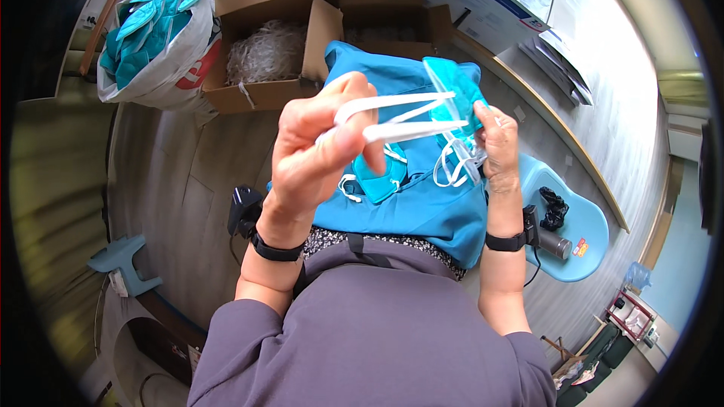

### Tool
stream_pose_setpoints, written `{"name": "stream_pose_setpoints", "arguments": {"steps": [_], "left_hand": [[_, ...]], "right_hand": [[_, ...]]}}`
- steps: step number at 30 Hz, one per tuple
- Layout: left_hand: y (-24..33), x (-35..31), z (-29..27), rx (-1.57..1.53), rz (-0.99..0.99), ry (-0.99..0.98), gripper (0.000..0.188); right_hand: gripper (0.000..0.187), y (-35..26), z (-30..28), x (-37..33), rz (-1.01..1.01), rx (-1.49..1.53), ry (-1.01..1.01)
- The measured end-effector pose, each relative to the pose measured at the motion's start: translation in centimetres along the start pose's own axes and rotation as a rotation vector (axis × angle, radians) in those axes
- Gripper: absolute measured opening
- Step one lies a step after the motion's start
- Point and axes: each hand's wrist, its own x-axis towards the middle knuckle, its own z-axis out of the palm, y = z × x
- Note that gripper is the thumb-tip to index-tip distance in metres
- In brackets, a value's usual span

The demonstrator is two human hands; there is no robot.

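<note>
1. The left hand (324, 132) is curling its fingers around white elastic straps (411, 130), with the thumb bearing in; whether the straps are hooked or purely pinched, I cannot tell.
2. The right hand (496, 139) is pinching the teal folded face mask (456, 90) near its edge, raised over the lap, seemingly to anchor it against the straps' tension.
3. The straps are running nearly straight between the two hands, which are standing apart, probably to keep them taut.
4. A second teal mask (381, 179) is lying below on the blue cloth (430, 218), which is covering the lap and likely serving as a work surface.
5. A white bag (170, 84) is standing ahead on the left, holding many teal masks (154, 30), its wide mouth presumably giving easy reach.
</note>
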Motion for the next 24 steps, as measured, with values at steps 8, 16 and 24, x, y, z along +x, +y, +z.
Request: {"name": "stream_pose_setpoints", "arguments": {"steps": [8,16,24], "left_hand": [[-2.8,-1.3,0.3,0.145,-0.569,0.163,0.031],[-2.9,-1.3,1.4,0.061,-0.656,0.153,0.035],[-3.5,-2.1,2.4,-0.008,-0.698,0.129,0.033]], "right_hand": [[0.038,-0.3,1.7,-0.2,-0.577,-0.714,0.028],[0.050,-4.9,6.9,-2.1,0.009,-0.102,-0.774],[0.044,-3.9,5.9,-2.3,0.018,-0.097,-0.706]]}}
